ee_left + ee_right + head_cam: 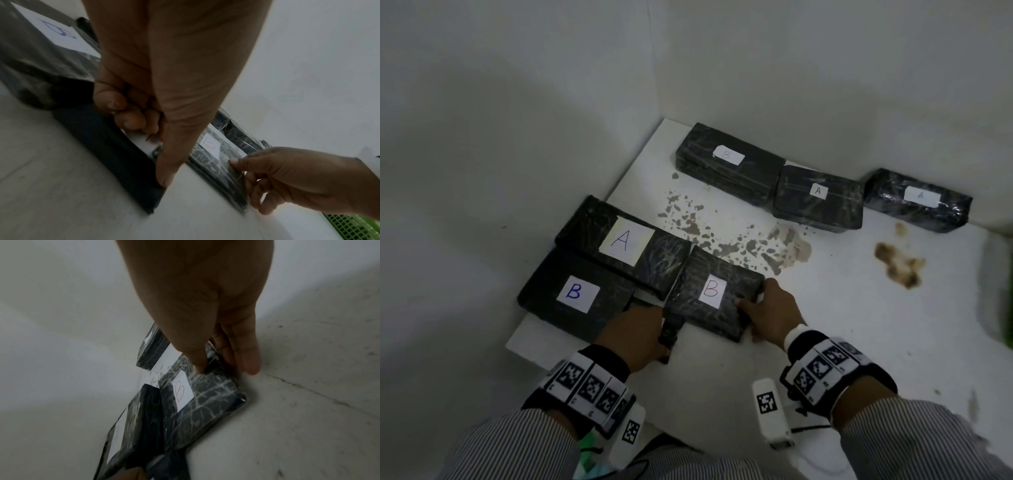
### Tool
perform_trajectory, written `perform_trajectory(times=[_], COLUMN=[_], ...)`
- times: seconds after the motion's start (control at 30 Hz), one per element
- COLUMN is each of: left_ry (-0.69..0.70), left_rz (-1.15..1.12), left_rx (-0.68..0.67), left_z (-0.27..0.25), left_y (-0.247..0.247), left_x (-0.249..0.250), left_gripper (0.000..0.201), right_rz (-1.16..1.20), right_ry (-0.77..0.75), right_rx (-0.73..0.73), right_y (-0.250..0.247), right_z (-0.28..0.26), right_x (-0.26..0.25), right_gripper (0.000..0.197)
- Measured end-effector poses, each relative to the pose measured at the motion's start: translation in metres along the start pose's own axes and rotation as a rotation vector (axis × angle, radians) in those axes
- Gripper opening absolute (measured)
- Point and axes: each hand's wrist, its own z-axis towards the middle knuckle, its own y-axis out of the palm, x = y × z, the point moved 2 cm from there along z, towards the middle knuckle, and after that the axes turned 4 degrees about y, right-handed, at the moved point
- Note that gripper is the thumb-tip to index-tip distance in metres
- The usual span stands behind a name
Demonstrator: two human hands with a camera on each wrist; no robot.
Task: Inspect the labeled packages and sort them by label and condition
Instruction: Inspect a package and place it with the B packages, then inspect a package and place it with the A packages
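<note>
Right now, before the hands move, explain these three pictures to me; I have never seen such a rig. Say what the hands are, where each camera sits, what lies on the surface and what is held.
There is no machine: a person works with two bare hands. One camera sits on the head and looks down; one on each wrist looks along the left hand and the right hand. On the stained white table lie dark wrapped packages with paper labels: near, a blue-B package and a large A package; behind, a back-row B package, a middle A package and an end A package. The right hand pinches the edge of the red-B package, thumb on top. The left hand grips a thinner dark package beside it, whose label I cannot read.
</note>
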Motion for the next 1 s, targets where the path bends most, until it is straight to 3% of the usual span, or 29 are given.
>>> perform_trajectory(times=[0.1, 0.17, 0.27, 0.33, 0.47, 0.57, 0.73, 0.8, 0.87, 1.0], left_ry=[0.0, 0.02, 0.073, 0.137, 0.256, 0.279, 0.188, 0.168, 0.147, 0.108], left_rz=[0.053, 0.077, 0.027, -0.13, -0.383, -0.452, -0.636, -0.66, -0.694, -0.79], left_rx=[-0.08, -0.105, -0.055, 0.039, 0.203, 0.27, 0.233, 0.202, 0.184, 0.244], left_z=[0.007, 0.01, 0.014, 0.02, 0.049, 0.087, 0.156, 0.175, 0.189, 0.206], left_y=[-0.003, -0.009, -0.029, -0.044, -0.074, -0.094, -0.108, -0.106, -0.101, -0.09], left_x=[-0.002, 0.002, 0.02, 0.034, 0.064, 0.088, 0.133, 0.145, 0.154, 0.165], left_gripper=[0.042, 0.032, 0.035, 0.037, 0.032, 0.026, 0.033, 0.028, 0.042, 0.049], right_rz=[-0.255, -0.344, -0.358, -0.346, -0.199, -0.018, 0.264, 0.308, 0.331, 0.379], right_ry=[-0.044, -0.068, -0.087, -0.102, -0.114, -0.095, 0.123, 0.187, 0.214, 0.155], right_rx=[0.05, 0.076, 0.049, 0.062, 0.154, 0.348, 0.654, 0.669, 0.62, 0.543], right_y=[-0.008, -0.015, -0.024, -0.033, -0.058, -0.083, -0.131, -0.143, -0.151, -0.153], right_z=[0.006, 0.007, 0.007, 0.009, 0.022, 0.039, 0.07, 0.083, 0.094, 0.105], right_x=[-0.004, -0.008, -0.013, -0.015, -0.02, -0.026, -0.016, -0.007, 0.0, 0.014], right_gripper=[0.044, 0.045, 0.042, 0.037, 0.029, 0.022, 0.045, 0.052, 0.056, 0.047])
